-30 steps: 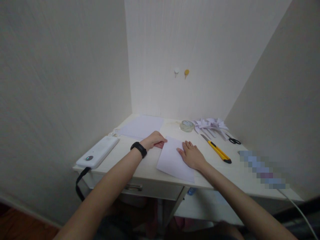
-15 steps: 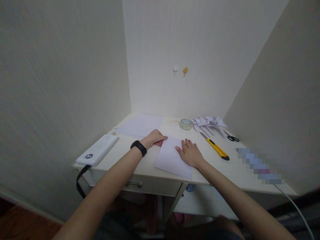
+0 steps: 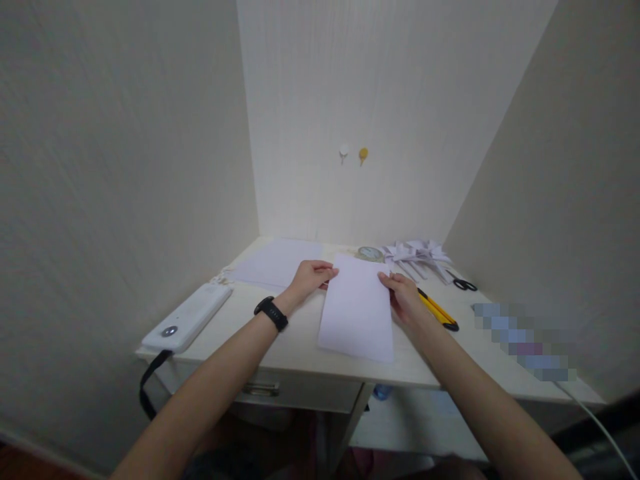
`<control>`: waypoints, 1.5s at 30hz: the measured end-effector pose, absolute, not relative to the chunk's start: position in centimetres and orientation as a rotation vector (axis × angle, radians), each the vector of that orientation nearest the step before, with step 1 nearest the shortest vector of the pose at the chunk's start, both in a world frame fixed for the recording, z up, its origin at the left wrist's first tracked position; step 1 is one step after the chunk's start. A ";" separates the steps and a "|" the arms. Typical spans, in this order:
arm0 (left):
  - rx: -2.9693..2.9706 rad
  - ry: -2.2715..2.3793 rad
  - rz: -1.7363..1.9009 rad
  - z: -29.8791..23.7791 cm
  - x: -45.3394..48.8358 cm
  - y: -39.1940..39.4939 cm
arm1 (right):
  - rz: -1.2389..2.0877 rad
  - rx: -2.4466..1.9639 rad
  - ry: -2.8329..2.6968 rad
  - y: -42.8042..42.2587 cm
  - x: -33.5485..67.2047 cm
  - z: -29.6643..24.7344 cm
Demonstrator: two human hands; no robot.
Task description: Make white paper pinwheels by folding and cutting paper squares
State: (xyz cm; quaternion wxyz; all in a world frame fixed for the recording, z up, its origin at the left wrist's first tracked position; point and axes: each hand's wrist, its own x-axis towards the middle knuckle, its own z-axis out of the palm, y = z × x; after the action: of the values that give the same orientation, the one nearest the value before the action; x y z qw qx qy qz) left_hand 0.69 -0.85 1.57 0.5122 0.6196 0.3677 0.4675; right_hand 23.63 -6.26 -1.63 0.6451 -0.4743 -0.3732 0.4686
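A sheet of white paper (image 3: 356,310) is held between my two hands, its far edge raised a little off the white desk. My left hand (image 3: 315,275), with a black watch on the wrist, pinches the paper's far left corner. On the opposite side, my right hand (image 3: 404,292) grips the far right edge, thumb on top and fingers underneath. Just right of that hand lies a yellow utility knife (image 3: 439,312), its blade end hidden behind the hand and paper. Behind the paper sits a roll of clear tape (image 3: 370,254), partly covered.
Folded white paper pieces (image 3: 419,257) lie at the back right, with black scissors (image 3: 465,285) beside them. More white paper (image 3: 277,261) rests at the back left. A white device with a black strap (image 3: 187,319) stands on the desk's left edge. Walls enclose the desk (image 3: 295,340).
My right hand has gone from lying flat on the paper to gripping its far right edge. The paper has turned straighter and its far edge has lifted.
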 end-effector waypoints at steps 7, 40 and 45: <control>1.562 0.827 1.253 1.1 0.6 0.0 | 1.187 -1.024 -0.941 -6.5 23.5 -1.6; 1.488 0.868 1.274 1.2 0.7 -0.3 | 1.261 -1.067 -0.714 -4.6 22.9 -1.2; 1.434 0.843 1.255 1.3 0.5 -0.3 | 1.342 -1.073 -0.831 -3.9 22.6 -0.1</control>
State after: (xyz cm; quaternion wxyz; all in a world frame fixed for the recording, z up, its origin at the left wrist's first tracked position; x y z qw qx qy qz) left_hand 0.49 -0.29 1.29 0.5045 0.5942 0.3495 0.5199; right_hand 22.60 -3.85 -0.06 0.5782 -0.4587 -0.3553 0.5737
